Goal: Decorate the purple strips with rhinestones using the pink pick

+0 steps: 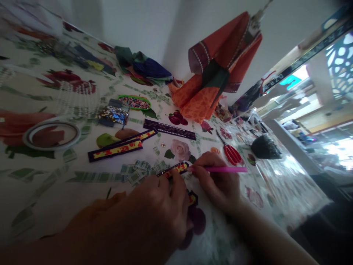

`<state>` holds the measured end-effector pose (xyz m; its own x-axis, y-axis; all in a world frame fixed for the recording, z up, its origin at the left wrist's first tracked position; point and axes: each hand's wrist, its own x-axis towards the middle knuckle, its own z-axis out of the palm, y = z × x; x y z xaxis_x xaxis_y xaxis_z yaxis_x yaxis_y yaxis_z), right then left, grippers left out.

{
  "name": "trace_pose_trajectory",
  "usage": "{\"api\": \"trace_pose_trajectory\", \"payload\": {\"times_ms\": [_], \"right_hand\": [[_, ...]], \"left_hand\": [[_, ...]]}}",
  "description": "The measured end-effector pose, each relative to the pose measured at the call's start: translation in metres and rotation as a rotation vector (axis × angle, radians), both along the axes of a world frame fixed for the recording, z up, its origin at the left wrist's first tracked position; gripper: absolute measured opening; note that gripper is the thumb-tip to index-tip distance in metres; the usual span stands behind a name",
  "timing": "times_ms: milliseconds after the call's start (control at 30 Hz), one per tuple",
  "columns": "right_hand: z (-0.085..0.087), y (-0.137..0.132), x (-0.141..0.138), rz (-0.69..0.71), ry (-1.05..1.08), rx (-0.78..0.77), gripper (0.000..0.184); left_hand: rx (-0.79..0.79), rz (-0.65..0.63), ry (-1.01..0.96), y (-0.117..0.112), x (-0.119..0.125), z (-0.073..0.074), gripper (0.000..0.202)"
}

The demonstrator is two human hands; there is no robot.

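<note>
My left hand (162, 206) is closed over a narrow strip of patterned trim (180, 168), yellow and red with a dark border. Small shiny dots run along its edge. Past the fingers, another end of similar trim (193, 199) shows below; whether it is the same piece is hidden. My right hand (217, 180) pinches a slim pink pen-like stick (228, 169), its tip touching or very near the strip's right end. Beyond the hands lie two more yellow-and-red strips (118, 150) and a dark strip with a beaded line (169, 129).
Red-handled scissors (232, 154) lie beyond my right hand. A green tray of coloured beads (135, 102), loose sequins (114, 115), strings of white beads (78, 97) and a tape roll (51, 148) are on the left. A small orange garment (215, 77) stands at the back wall.
</note>
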<state>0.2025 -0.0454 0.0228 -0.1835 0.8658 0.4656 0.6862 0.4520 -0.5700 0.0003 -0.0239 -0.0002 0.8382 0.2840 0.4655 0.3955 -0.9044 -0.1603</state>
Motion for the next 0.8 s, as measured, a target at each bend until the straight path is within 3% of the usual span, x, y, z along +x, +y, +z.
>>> {"api": "trace_pose_trajectory", "payload": {"times_ms": [300, 600, 800], "right_hand": [[-0.004, 0.003, 0.001, -0.016, -0.006, -0.065, 0.011], [0.001, -0.007, 0.002, 0.001, 0.07, 0.007, 0.015], [0.004, -0.013, 0.004, 0.104, 0.025, 0.063, 0.024]], "left_hand": [[0.11, -0.077, -0.064, -0.006, 0.001, 0.006, 0.04], [0.069, -0.078, -0.09, -0.016, 0.0, 0.007, 0.03], [0.038, -0.173, -0.124, -0.014, 0.0, 0.006, 0.042]]}}
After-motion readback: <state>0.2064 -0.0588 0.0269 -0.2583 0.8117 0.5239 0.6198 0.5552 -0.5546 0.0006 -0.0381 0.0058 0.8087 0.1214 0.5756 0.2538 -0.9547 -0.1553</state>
